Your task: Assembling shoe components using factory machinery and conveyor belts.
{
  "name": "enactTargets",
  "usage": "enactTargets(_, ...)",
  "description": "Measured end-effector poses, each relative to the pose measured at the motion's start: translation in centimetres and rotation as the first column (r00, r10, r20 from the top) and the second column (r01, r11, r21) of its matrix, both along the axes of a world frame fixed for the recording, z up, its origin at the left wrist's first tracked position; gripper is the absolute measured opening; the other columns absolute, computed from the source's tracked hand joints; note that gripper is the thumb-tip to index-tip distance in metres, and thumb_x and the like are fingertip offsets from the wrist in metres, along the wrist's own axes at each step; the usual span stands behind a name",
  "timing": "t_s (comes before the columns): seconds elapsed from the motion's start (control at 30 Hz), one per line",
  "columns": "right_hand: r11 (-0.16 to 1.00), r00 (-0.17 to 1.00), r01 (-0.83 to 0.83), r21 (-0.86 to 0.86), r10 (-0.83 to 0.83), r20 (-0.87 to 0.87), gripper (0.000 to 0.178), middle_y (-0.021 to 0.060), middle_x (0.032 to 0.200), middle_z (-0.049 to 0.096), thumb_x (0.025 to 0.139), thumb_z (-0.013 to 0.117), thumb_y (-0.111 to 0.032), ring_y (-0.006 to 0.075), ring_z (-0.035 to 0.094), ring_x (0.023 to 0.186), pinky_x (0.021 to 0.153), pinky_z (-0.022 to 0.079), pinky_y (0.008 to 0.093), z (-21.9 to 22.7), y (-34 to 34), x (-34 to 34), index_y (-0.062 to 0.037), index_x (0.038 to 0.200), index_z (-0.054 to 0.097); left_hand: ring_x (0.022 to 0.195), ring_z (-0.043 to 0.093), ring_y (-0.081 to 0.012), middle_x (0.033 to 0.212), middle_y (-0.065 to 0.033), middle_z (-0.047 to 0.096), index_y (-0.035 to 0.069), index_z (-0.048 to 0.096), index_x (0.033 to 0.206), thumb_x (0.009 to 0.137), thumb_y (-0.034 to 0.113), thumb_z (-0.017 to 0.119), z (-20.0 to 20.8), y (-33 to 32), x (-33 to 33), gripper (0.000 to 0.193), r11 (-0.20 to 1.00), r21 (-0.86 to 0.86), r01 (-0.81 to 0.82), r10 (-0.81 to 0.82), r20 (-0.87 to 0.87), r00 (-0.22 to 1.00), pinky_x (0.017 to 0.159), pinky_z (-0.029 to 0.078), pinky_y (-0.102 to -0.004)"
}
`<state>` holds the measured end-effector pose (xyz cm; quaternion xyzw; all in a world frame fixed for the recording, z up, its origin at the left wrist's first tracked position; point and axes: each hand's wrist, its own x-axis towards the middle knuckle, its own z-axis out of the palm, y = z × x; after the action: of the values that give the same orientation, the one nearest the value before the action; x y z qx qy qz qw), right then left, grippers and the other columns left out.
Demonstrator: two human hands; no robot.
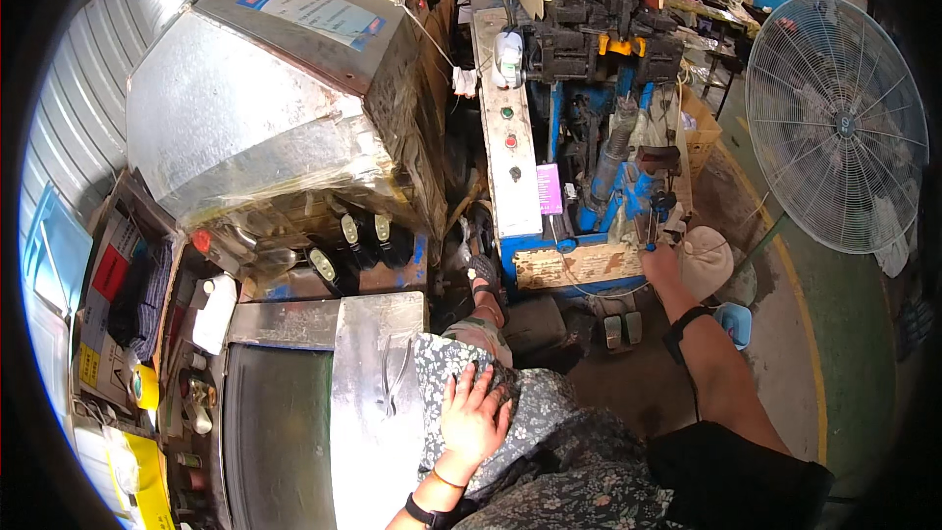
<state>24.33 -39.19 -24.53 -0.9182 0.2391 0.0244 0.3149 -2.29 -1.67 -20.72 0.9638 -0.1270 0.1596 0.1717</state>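
Observation:
My left hand point(474, 419) lies flat on the floral cloth point(559, 412) over my lap, its fingers slightly spread and holding nothing. Stretched forward, my right hand point(660, 265) is at the front edge of the blue machine point(613, 177). Its fingers are closed around a small blue knob point(650, 247) at the end of a rod; the fingertips are partly hidden. A second blue knob point(565, 246) sits further left on the same front edge. Beside it stands a purple card point(549, 189). Green and red buttons point(510, 141) are set in the pale panel on the left.
A large metal hood point(265, 98) stands on the left above several black-handled parts point(334, 270). Below it is a dark flat belt point(280, 422) beside a shiny metal plate point(378, 412). Foot pedals point(622, 330) are under the machine. A caged fan point(839, 123) stands at right, near a light-blue bin point(732, 324).

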Motion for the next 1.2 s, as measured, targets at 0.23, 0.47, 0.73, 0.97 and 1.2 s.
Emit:
enactTargets(0.23, 0.999, 0.999, -0.019, -0.047, 0.021, 0.045, 0.034, 0.0245, 0.086, 0.066, 0.088, 0.062, -0.025, 0.0396, 0.064, 0.081, 0.074, 0.05, 0.0496, -2.8, -1.3, 1.0, 0.007, 0.099, 0.062, 0.132, 0.047, -0.0338, 0.131, -0.0107, 0.061, 0.012, 0.075, 0.103, 0.084, 0.029, 0.068, 0.5, -0.1, 0.1, 0.026, 1.0, 0.001, 0.015, -0.015, -0.012, 1.0, 0.113, 0.03, -0.0531)
enactTargets(0.47, 0.999, 0.996, -0.017, -0.048, 0.021, 0.092, 0.036, 0.024, 0.09, 0.067, 0.089, 0.063, -0.026, 0.0386, 0.065, 0.083, 0.076, 0.05, 0.05, -3.4, -1.4, 1.0, 0.0068, 0.103, 0.061, 0.133, 0.047, -0.0337, 0.132, -0.0106, 0.061, 0.012, 0.075, 0.104, 0.084, 0.029, 0.068, 0.3, 0.2, 0.0, 0.027, 1.0, -0.006, 0.003, -0.003, -0.014, 1.0, 0.113, 0.03, -0.0536)
enactTargets(0.73, 0.994, 0.99, -0.014, -0.109, 0.029, 0.135, 0.04, 0.0246, 0.1, 0.067, 0.089, 0.065, -0.026, 0.0392, 0.065, 0.095, 0.084, 0.051, 0.0479, -3.6, -1.6, 1.1, 0.007, 0.111, 0.061, 0.132, 0.048, -0.0339, 0.13, -0.0107, 0.062, 0.011, 0.075, 0.102, 0.083, 0.028, 0.069, 0.6, 0.1, 0.0, 0.026, 1.0, -0.009, 0.01, -0.01, 0.002, 1.0, 0.112, 0.031, -0.0532)
enactTargets(0.97, 0.988, 0.988, -0.043, -0.148, 0.063, 0.139, 0.048, 0.0273, 0.103, 0.066, 0.089, 0.062, -0.025, 0.0387, 0.065, 0.093, 0.081, 0.052, 0.0476, -2.1, -0.3, 0.4, 0.0087, 0.123, 0.057, 0.13, 0.049, -0.0335, 0.129, -0.011, 0.062, 0.011, 0.075, 0.101, 0.083, 0.028, 0.069, 0.3, 0.3, -0.1, 0.026, 1.0, -0.019, 0.008, -0.008, 0.01, 1.0, 0.111, 0.032, -0.0533)
enactTargets(1.2, 0.997, 0.998, -0.038, -0.068, 0.041, 0.045, 0.044, 0.0242, 0.097, 0.069, 0.089, 0.062, -0.024, 0.0343, 0.068, 0.084, 0.073, 0.054, 0.0456, -0.4, -0.2, 0.1, 0.0078, 0.12, 0.058, 0.131, 0.049, -0.0336, 0.129, -0.0107, 0.062, 0.011, 0.075, 0.101, 0.083, 0.028, 0.069, 0.7, 0.2, -0.2, 0.025, 1.0, -0.021, 0.002, -0.002, 0.014, 1.0, 0.111, 0.033, -0.0535)
